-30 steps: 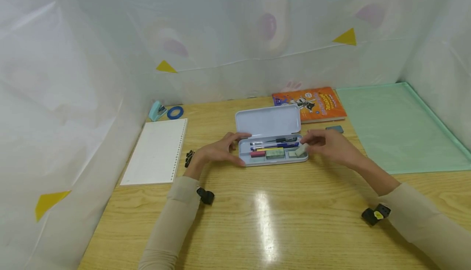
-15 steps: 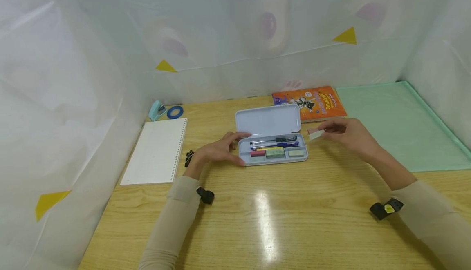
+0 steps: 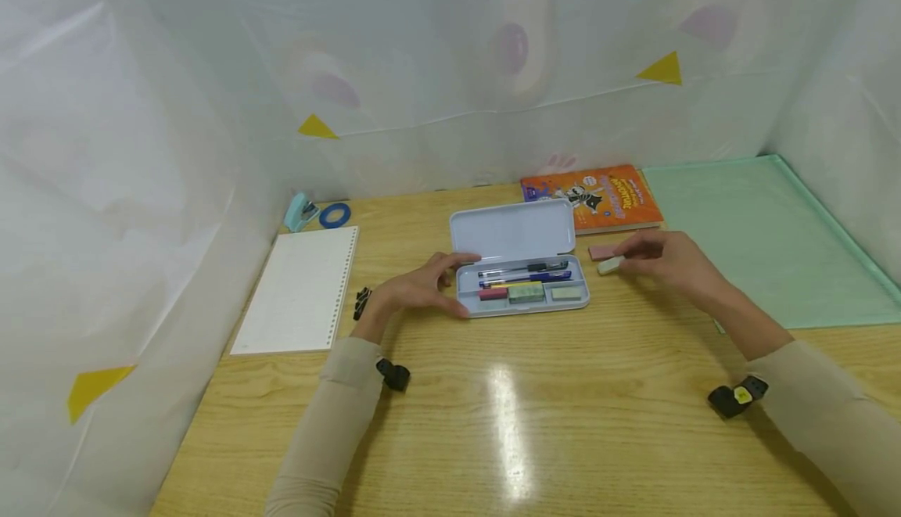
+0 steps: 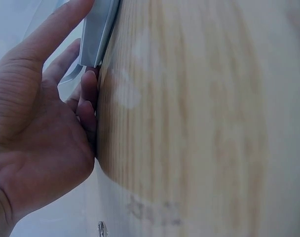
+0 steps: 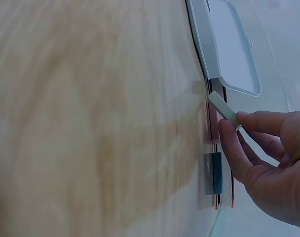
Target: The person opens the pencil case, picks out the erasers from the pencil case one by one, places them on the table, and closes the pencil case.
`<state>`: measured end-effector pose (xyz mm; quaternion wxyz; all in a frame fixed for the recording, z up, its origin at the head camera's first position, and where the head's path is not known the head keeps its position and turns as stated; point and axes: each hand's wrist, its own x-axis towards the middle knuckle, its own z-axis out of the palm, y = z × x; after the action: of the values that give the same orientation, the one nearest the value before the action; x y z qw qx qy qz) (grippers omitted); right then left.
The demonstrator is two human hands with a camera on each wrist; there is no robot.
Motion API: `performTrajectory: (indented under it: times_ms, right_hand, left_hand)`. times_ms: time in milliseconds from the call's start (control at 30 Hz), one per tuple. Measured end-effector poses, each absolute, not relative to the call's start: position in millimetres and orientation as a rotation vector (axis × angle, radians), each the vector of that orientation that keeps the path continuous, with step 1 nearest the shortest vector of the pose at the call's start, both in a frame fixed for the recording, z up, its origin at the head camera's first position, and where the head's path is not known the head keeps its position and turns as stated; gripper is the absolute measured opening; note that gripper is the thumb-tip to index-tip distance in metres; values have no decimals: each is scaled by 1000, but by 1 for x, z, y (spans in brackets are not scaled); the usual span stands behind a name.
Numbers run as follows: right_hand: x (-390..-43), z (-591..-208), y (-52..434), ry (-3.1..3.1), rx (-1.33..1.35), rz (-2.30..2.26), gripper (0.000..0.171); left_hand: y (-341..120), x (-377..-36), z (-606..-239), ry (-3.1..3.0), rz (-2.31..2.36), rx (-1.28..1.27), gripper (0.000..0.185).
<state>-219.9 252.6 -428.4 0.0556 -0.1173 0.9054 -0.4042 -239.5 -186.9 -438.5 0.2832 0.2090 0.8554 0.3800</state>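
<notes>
An open pale-blue pencil case [image 3: 522,310] lies mid-table, its lid [image 3: 512,231] tipped back. My left hand [image 3: 415,286] holds its left end, thumb at the front and fingers at the back corner. Inside are pens [image 3: 538,277], a red block [image 3: 493,294], a green patterned block [image 3: 525,292] and a pale eraser [image 3: 566,293] in the right compartment. Right of the case, my right hand [image 3: 669,263] pinches another whitish eraser [image 5: 223,108] between thumb and fingertips, close over the table. A pink eraser [image 3: 602,252] lies just behind it; a blue block [image 5: 217,173] shows in the right wrist view.
An orange book [image 3: 619,196] lies behind the case. At right is a green translucent mat [image 3: 788,243]. On the left are a white notebook [image 3: 299,290], a black binder clip [image 3: 362,303], a blue tape ring [image 3: 335,215] and a turquoise stapler [image 3: 301,212]. Plastic sheeting [image 3: 436,141] surrounds the table.
My right hand has lifted the whitish eraser from the case's right compartment, carried it rightward and lowered it beside the pink eraser. My left hand has stayed put.
</notes>
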Motion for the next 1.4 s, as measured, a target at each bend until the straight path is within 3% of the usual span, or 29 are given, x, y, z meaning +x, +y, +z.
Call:
performTrajectory:
  times_ms: [833,1400]
  right_hand:
    - [-208,-422,261,2692,-268,-1222,39]
    - [-191,-420,198,2621,-782,-1180,18]
  left_hand:
    - [-186,-240,-438,2289,1019,560,93]
    - [-187,-240,-438,2291,1025,567,92]
